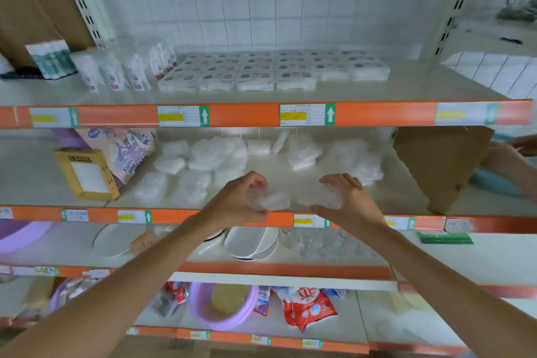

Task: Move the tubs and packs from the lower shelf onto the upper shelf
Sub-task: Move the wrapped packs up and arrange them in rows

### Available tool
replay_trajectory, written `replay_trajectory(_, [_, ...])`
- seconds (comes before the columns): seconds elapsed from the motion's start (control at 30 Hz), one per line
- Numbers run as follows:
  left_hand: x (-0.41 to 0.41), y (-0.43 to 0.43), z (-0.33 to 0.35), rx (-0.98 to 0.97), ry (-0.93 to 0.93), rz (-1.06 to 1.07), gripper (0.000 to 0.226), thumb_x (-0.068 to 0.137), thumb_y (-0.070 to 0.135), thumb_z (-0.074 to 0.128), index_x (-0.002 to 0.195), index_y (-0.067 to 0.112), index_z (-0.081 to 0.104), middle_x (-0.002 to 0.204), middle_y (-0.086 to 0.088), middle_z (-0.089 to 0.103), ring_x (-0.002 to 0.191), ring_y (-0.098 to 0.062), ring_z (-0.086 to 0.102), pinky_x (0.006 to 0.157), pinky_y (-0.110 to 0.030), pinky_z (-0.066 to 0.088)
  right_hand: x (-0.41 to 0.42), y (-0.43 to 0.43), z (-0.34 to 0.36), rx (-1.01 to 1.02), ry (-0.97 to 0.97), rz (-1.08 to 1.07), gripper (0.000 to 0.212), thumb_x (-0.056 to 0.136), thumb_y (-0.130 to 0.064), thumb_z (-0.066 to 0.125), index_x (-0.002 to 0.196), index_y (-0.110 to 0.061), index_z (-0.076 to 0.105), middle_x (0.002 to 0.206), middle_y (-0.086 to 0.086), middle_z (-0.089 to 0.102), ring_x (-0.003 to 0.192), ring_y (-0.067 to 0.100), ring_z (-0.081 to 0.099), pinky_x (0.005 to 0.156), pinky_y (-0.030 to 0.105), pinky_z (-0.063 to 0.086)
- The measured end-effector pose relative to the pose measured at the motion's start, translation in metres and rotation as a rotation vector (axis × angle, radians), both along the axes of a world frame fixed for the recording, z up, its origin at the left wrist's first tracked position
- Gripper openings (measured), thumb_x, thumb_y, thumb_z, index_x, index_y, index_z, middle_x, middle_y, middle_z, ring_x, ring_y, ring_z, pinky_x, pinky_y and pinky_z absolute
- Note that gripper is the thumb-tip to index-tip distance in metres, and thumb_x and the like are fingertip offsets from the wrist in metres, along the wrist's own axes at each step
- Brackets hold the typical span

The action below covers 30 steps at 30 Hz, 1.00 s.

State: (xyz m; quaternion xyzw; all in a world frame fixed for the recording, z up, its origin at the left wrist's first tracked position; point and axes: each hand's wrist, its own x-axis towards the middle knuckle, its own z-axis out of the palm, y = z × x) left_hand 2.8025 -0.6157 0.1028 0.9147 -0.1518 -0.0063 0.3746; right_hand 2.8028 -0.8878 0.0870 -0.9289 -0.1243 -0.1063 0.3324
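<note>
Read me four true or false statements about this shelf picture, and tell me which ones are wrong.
1. The left hand grips a clear pack. True.
2. The right hand holds nothing. False: it grips a second clear pack.
3. A yellow box stands at the left of the lower shelf. True.
4. The shelf above the hands is bare. False: rows of white packs lie on the upper shelf.
</note>
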Motion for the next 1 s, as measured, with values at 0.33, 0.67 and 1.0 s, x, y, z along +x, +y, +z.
replay_trajectory(0.33, [-0.053,0.003,0.072,-0.014,-0.108,0.015,0.050,0.072,0.020,0.084,0.113,0.028,0.056,0.116,0.019,0.059,0.110,0.016,0.049,0.087,-0.005,0.034,-0.041,-0.001,0.073,-0.031,-0.081,0.082,0.060,0.074,-0.045,0.081,0.125,-0.026,0.057,0.123,-0.009,0.055,0.118,0.013,0.049,0.096,0.031,0.042])
replay_trajectory(0.67, [-0.056,0.014,0.148,-0.011,-0.280,-0.005,0.049,0.074,0.021,0.083,0.112,0.032,0.056,0.119,0.018,0.058,0.113,0.008,0.050,0.089,-0.007,0.035,-0.038,0.006,0.139,0.042,-0.226,0.079,0.059,0.071,-0.045,0.082,0.122,-0.026,0.059,0.118,-0.009,0.056,0.114,0.015,0.053,0.096,0.036,0.046])
replay_trajectory(1.0, [0.056,0.023,0.201,0.015,-0.277,-0.042,0.058,0.078,0.025,0.080,0.126,0.031,0.048,0.129,0.016,0.052,0.123,0.000,0.046,0.088,-0.015,0.034,0.058,0.017,0.179,0.037,-0.303,0.006,0.057,0.070,-0.045,0.083,0.119,-0.027,0.060,0.115,-0.009,0.058,0.109,0.012,0.055,0.090,0.029,0.045])
